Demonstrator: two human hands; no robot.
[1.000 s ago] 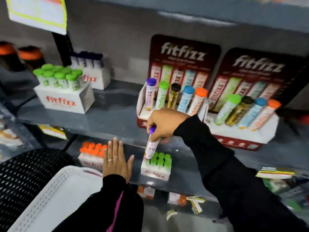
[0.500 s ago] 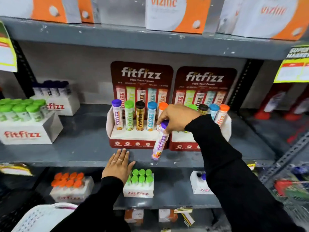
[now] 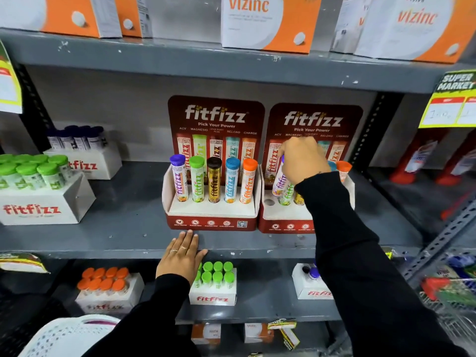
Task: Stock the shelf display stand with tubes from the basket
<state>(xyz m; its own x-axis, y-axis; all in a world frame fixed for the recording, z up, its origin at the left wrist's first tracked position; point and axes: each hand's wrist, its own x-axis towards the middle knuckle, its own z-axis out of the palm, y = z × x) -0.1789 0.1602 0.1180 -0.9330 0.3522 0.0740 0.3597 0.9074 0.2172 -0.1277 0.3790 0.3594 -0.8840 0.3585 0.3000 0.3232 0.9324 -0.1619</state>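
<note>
Right hand (image 3: 304, 161) is clenched around the cap end of a purple tube (image 3: 279, 182), holding it tilted just above the right display stand (image 3: 286, 215). A second ago that tube hung below the shelf edge in front of the stands; half a second ago it had risen level with them; now its foot points toward the stand's leftmost hole (image 3: 268, 202), which is empty and lies just left of the green tube (image 3: 287, 193). The tube is not yet seated, so I judge the step in hand to be lining it up and pushing it down. The left stand (image 3: 211, 215), touching the right stand's left side, already carries five tubes. Left hand (image 3: 183, 256) lies flat and released on the shelf edge (image 3: 103, 252), in front of the left stand. A white basket (image 3: 67, 336) sits well below, at lower left.
</note>
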